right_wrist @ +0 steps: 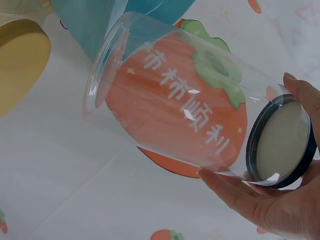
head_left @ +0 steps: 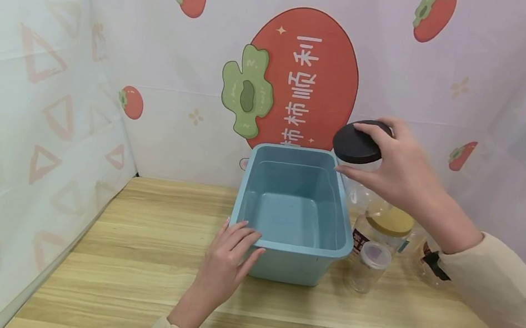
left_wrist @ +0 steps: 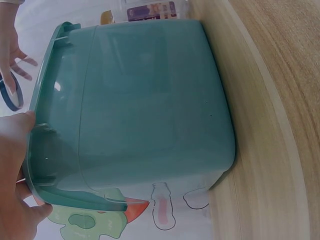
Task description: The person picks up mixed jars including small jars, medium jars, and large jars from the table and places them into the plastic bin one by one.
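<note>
My right hand (head_left: 405,175) grips a clear jar by its round black lid (head_left: 358,144), up in the air by the basin's far right corner. The right wrist view shows the see-through jar (right_wrist: 175,107) with nothing visible inside; fingers and thumb wrap about its lid end. A blue plastic basin (head_left: 289,248) stands on the table, its inside bare. At the near left corner of its rim, my left hand (head_left: 226,257) holds on, fingers over the edge. From the left wrist view, the basin's outer wall (left_wrist: 150,105) fills the middle.
Right of the basin stand a jar with a gold lid (head_left: 392,221) and a small clear jar with a whitish lid (head_left: 372,266). Another clear jar (head_left: 425,265) is partly behind my right forearm. A printed cloth (head_left: 196,65) hangs behind the wooden table (head_left: 137,269).
</note>
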The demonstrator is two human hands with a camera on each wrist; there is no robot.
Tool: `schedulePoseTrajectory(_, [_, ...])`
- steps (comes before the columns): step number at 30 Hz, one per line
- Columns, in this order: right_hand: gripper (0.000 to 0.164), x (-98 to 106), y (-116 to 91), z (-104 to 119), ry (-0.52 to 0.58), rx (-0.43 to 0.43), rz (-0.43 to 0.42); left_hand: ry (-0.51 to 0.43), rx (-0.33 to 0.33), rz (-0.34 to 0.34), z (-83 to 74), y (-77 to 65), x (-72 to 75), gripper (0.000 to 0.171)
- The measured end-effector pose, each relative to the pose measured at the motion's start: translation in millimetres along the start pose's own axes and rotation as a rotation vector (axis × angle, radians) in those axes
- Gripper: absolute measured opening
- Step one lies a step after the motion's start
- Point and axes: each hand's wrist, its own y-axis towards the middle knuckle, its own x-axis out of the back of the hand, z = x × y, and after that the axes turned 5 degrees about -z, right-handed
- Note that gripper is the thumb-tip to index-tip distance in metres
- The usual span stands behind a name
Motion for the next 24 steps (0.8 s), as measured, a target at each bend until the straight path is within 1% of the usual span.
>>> schedulePoseTrajectory(3, [0.075, -2.2, 0.7, 3.1, 0.011, 0.009, 0.005, -0.003, 0.001, -0.001, -0.1, -0.1, -0.5, 0.028])
schedulePoseTrajectory(8, [0.074, -5.5, 2.1, 7.5, 0.022, 0.021, 0.004, 0.000, 0.005, 0.001, 0.2, -0.4, -1.1, 0.039])
schedulePoseTrajectory(9, [0.074, -6.2, 2.7, 8.3, 0.024, 0.024, 0.005, 0.000, 0.004, 0.000, 0.4, -0.4, -1.2, 0.039])
schedulePoseTrajectory(11, [0.074, -7.3, 3.9, 9.9, 0.024, 0.030, 0.007, 0.001, 0.005, 0.000, 0.6, -0.3, -1.2, 0.036])
schedulePoseTrajectory(15, [0.075, -9.9, 6.0, 12.4, 0.020, 0.038, 0.013, 0.004, 0.005, 0.006, 0.6, 0.2, -0.4, 0.025])
schedulePoseTrajectory(19, [0.075, -13.1, 7.3, 14.2, 0.013, 0.055, 0.009, 0.011, 0.012, 0.022, 0.5, 0.7, 0.8, 0.024])
schedulePoseTrajectory(24, [0.075, -17.5, 8.7, 16.8, 0.011, 0.086, -0.007, 0.013, 0.013, 0.025, 0.6, 0.7, 1.5, 0.025])
